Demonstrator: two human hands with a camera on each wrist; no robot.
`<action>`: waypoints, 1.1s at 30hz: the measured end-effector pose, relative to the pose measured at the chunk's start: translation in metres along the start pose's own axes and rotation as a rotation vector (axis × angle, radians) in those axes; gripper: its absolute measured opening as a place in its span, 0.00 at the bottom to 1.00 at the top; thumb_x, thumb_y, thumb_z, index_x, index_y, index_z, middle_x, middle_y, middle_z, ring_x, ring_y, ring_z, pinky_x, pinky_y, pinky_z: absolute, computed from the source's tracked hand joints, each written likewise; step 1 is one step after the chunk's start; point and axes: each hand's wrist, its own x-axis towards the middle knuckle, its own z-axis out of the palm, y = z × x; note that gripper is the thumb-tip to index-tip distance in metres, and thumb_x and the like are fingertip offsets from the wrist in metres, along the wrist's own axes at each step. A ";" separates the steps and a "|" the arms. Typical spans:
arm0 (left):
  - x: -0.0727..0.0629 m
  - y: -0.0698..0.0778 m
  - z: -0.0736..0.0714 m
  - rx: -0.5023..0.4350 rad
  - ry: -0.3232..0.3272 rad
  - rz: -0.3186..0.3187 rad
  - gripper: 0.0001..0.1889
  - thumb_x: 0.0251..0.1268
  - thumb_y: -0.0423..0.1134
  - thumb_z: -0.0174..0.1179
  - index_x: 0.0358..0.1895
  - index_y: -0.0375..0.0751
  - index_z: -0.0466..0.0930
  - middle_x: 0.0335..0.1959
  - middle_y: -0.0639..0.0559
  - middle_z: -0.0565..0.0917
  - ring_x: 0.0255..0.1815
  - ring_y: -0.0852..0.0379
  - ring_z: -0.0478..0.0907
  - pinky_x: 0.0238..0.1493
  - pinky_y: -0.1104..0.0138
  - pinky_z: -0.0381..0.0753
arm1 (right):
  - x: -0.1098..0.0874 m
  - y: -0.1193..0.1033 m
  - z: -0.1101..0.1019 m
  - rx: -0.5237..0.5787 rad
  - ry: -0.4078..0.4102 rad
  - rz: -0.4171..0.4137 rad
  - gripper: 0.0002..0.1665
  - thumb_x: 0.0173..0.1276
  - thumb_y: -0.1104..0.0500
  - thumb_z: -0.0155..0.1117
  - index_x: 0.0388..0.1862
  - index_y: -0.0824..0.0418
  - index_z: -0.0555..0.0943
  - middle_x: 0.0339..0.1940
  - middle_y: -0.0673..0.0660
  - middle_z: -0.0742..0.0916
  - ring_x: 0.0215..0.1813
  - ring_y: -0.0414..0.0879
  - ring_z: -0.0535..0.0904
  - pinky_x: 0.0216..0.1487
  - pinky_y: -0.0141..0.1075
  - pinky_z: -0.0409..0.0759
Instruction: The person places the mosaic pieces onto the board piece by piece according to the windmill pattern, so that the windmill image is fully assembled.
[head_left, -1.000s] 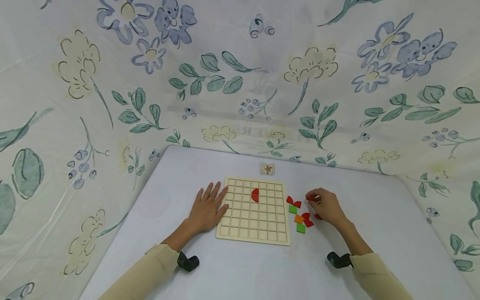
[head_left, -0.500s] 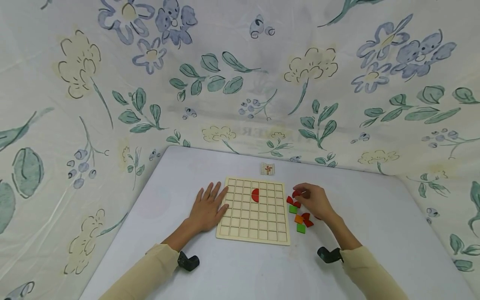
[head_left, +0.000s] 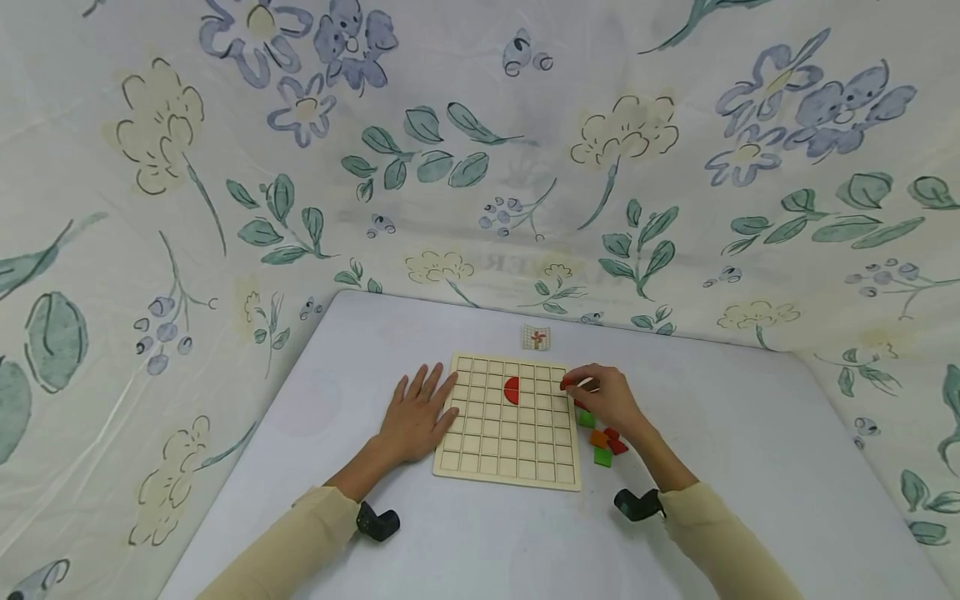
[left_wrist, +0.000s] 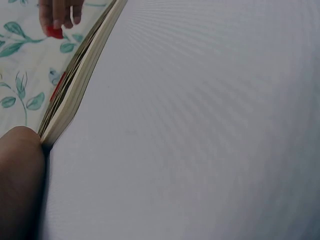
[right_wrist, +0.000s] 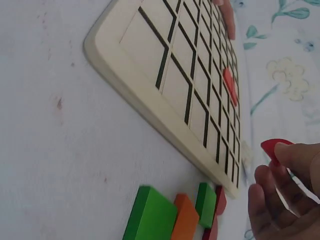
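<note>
A pale wooden grid board (head_left: 501,450) lies flat on the white table. Two red quarter-circle pieces (head_left: 512,391) sit side by side in its upper middle squares, forming a half disc. My left hand (head_left: 415,421) lies flat with fingers spread, its fingertips and thumb touching the board's left edge. Between thumb and fingertips, my right hand (head_left: 609,400) pinches a red quarter-circle piece (right_wrist: 274,148), raised over the board's upper right edge. In the right wrist view this held piece stands clear of the board, its point tipped downward.
Right of the board lie a green square (head_left: 603,457), an orange square (head_left: 598,439), another green square (head_left: 587,419) and several red pieces (head_left: 617,445); some are partly hidden by my right hand. A small patterned card (head_left: 536,337) lies behind the board. Floral cloth (head_left: 480,167) hangs behind the table.
My right hand has moved left with the red quarter-circle piece, from beyond the loose pieces to the board's right edge. The left hand has stayed in place.
</note>
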 end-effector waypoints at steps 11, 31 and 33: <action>0.001 -0.002 0.001 -0.002 -0.023 0.002 0.33 0.79 0.56 0.38 0.79 0.45 0.51 0.79 0.40 0.50 0.78 0.38 0.42 0.72 0.42 0.41 | 0.011 -0.011 0.025 0.053 -0.030 -0.030 0.14 0.66 0.67 0.68 0.50 0.67 0.84 0.34 0.56 0.86 0.29 0.49 0.83 0.32 0.36 0.82; 0.002 -0.001 0.003 0.019 -0.034 -0.008 0.33 0.79 0.57 0.36 0.80 0.47 0.49 0.79 0.41 0.48 0.78 0.39 0.41 0.72 0.42 0.41 | 0.024 -0.016 0.050 -0.058 -0.073 0.000 0.05 0.64 0.63 0.71 0.38 0.62 0.88 0.33 0.51 0.87 0.33 0.43 0.80 0.34 0.36 0.79; 0.002 -0.002 0.004 0.015 -0.034 -0.007 0.33 0.79 0.57 0.36 0.80 0.47 0.49 0.79 0.41 0.48 0.78 0.39 0.40 0.72 0.42 0.40 | 0.024 -0.016 0.052 -0.103 -0.075 -0.012 0.04 0.64 0.63 0.71 0.38 0.61 0.89 0.33 0.50 0.86 0.33 0.43 0.78 0.35 0.37 0.78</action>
